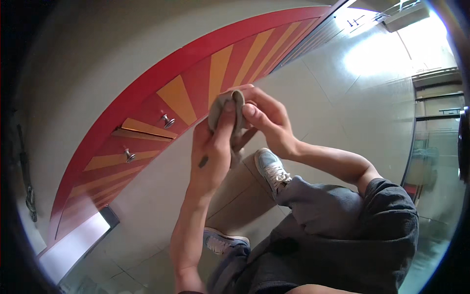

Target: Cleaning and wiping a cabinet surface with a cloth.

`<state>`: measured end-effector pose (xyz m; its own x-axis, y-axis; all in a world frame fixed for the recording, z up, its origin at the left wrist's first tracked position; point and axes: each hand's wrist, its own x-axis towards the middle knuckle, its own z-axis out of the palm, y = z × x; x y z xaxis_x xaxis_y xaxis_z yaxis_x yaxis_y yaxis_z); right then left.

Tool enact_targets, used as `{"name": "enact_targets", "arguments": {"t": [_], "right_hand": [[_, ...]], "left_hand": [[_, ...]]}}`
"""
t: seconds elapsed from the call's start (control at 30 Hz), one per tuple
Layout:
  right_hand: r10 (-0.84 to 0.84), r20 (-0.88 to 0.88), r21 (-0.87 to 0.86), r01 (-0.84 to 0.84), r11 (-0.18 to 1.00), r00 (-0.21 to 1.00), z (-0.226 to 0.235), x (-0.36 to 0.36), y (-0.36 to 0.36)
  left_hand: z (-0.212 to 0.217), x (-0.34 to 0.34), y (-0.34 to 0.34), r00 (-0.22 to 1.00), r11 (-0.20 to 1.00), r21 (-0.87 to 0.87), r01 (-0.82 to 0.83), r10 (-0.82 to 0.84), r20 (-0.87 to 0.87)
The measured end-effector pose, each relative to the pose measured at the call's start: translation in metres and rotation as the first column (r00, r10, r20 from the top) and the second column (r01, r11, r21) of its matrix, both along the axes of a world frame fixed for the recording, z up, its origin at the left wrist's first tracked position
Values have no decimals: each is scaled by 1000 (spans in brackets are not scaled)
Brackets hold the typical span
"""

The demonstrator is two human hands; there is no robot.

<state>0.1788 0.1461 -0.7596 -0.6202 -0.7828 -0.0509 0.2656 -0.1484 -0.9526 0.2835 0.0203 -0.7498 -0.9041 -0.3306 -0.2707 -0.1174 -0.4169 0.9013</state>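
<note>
A crumpled grey-beige cloth (240, 110) is bunched between my two hands, held up over the floor beside a red and orange cabinet front. My left hand (214, 142) is closed on its left side, the thumb laid along the folds. From the right, my right hand (274, 122) grips the cloth too, with its thumb bent toward the rolled upper edge. A loose end of the fabric hangs below the hands. Some of the fingers are hidden behind the cloth.
The curved cabinet front (223, 68) carries two metal knobs (168, 121) and a pale top (112, 59). My shoes (272, 169) stand on the tiled floor (338, 112). A glass-fronted case (433, 132) is at the right, and bright light glares off the floor at the upper right.
</note>
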Motion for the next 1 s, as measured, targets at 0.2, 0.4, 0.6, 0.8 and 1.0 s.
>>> {"name": "enact_targets", "arguments": {"t": [0.2,0.4,0.6,0.8,1.0], "right_hand": [[12,-27,-70,-14,997,1000,-12,-34,12],[-495,-208,-94,487,868,843,4,-93,27],[-582,-647,-269,568,778,492,36,-147,21],[184,-780,283,74,956,599,-11,-42,0],[-746,-414,-169,762,626,521,47,-130,-2]], "left_hand": [[5,-19,3,986,983,88,163,-166,32],[-20,-14,14,989,990,47,133,-130,-75],[-40,7,13,982,981,65,185,-187,28],[-74,37,14,983,971,177,163,-145,-113],[-81,56,1,978,991,100,94,-111,174]]}}
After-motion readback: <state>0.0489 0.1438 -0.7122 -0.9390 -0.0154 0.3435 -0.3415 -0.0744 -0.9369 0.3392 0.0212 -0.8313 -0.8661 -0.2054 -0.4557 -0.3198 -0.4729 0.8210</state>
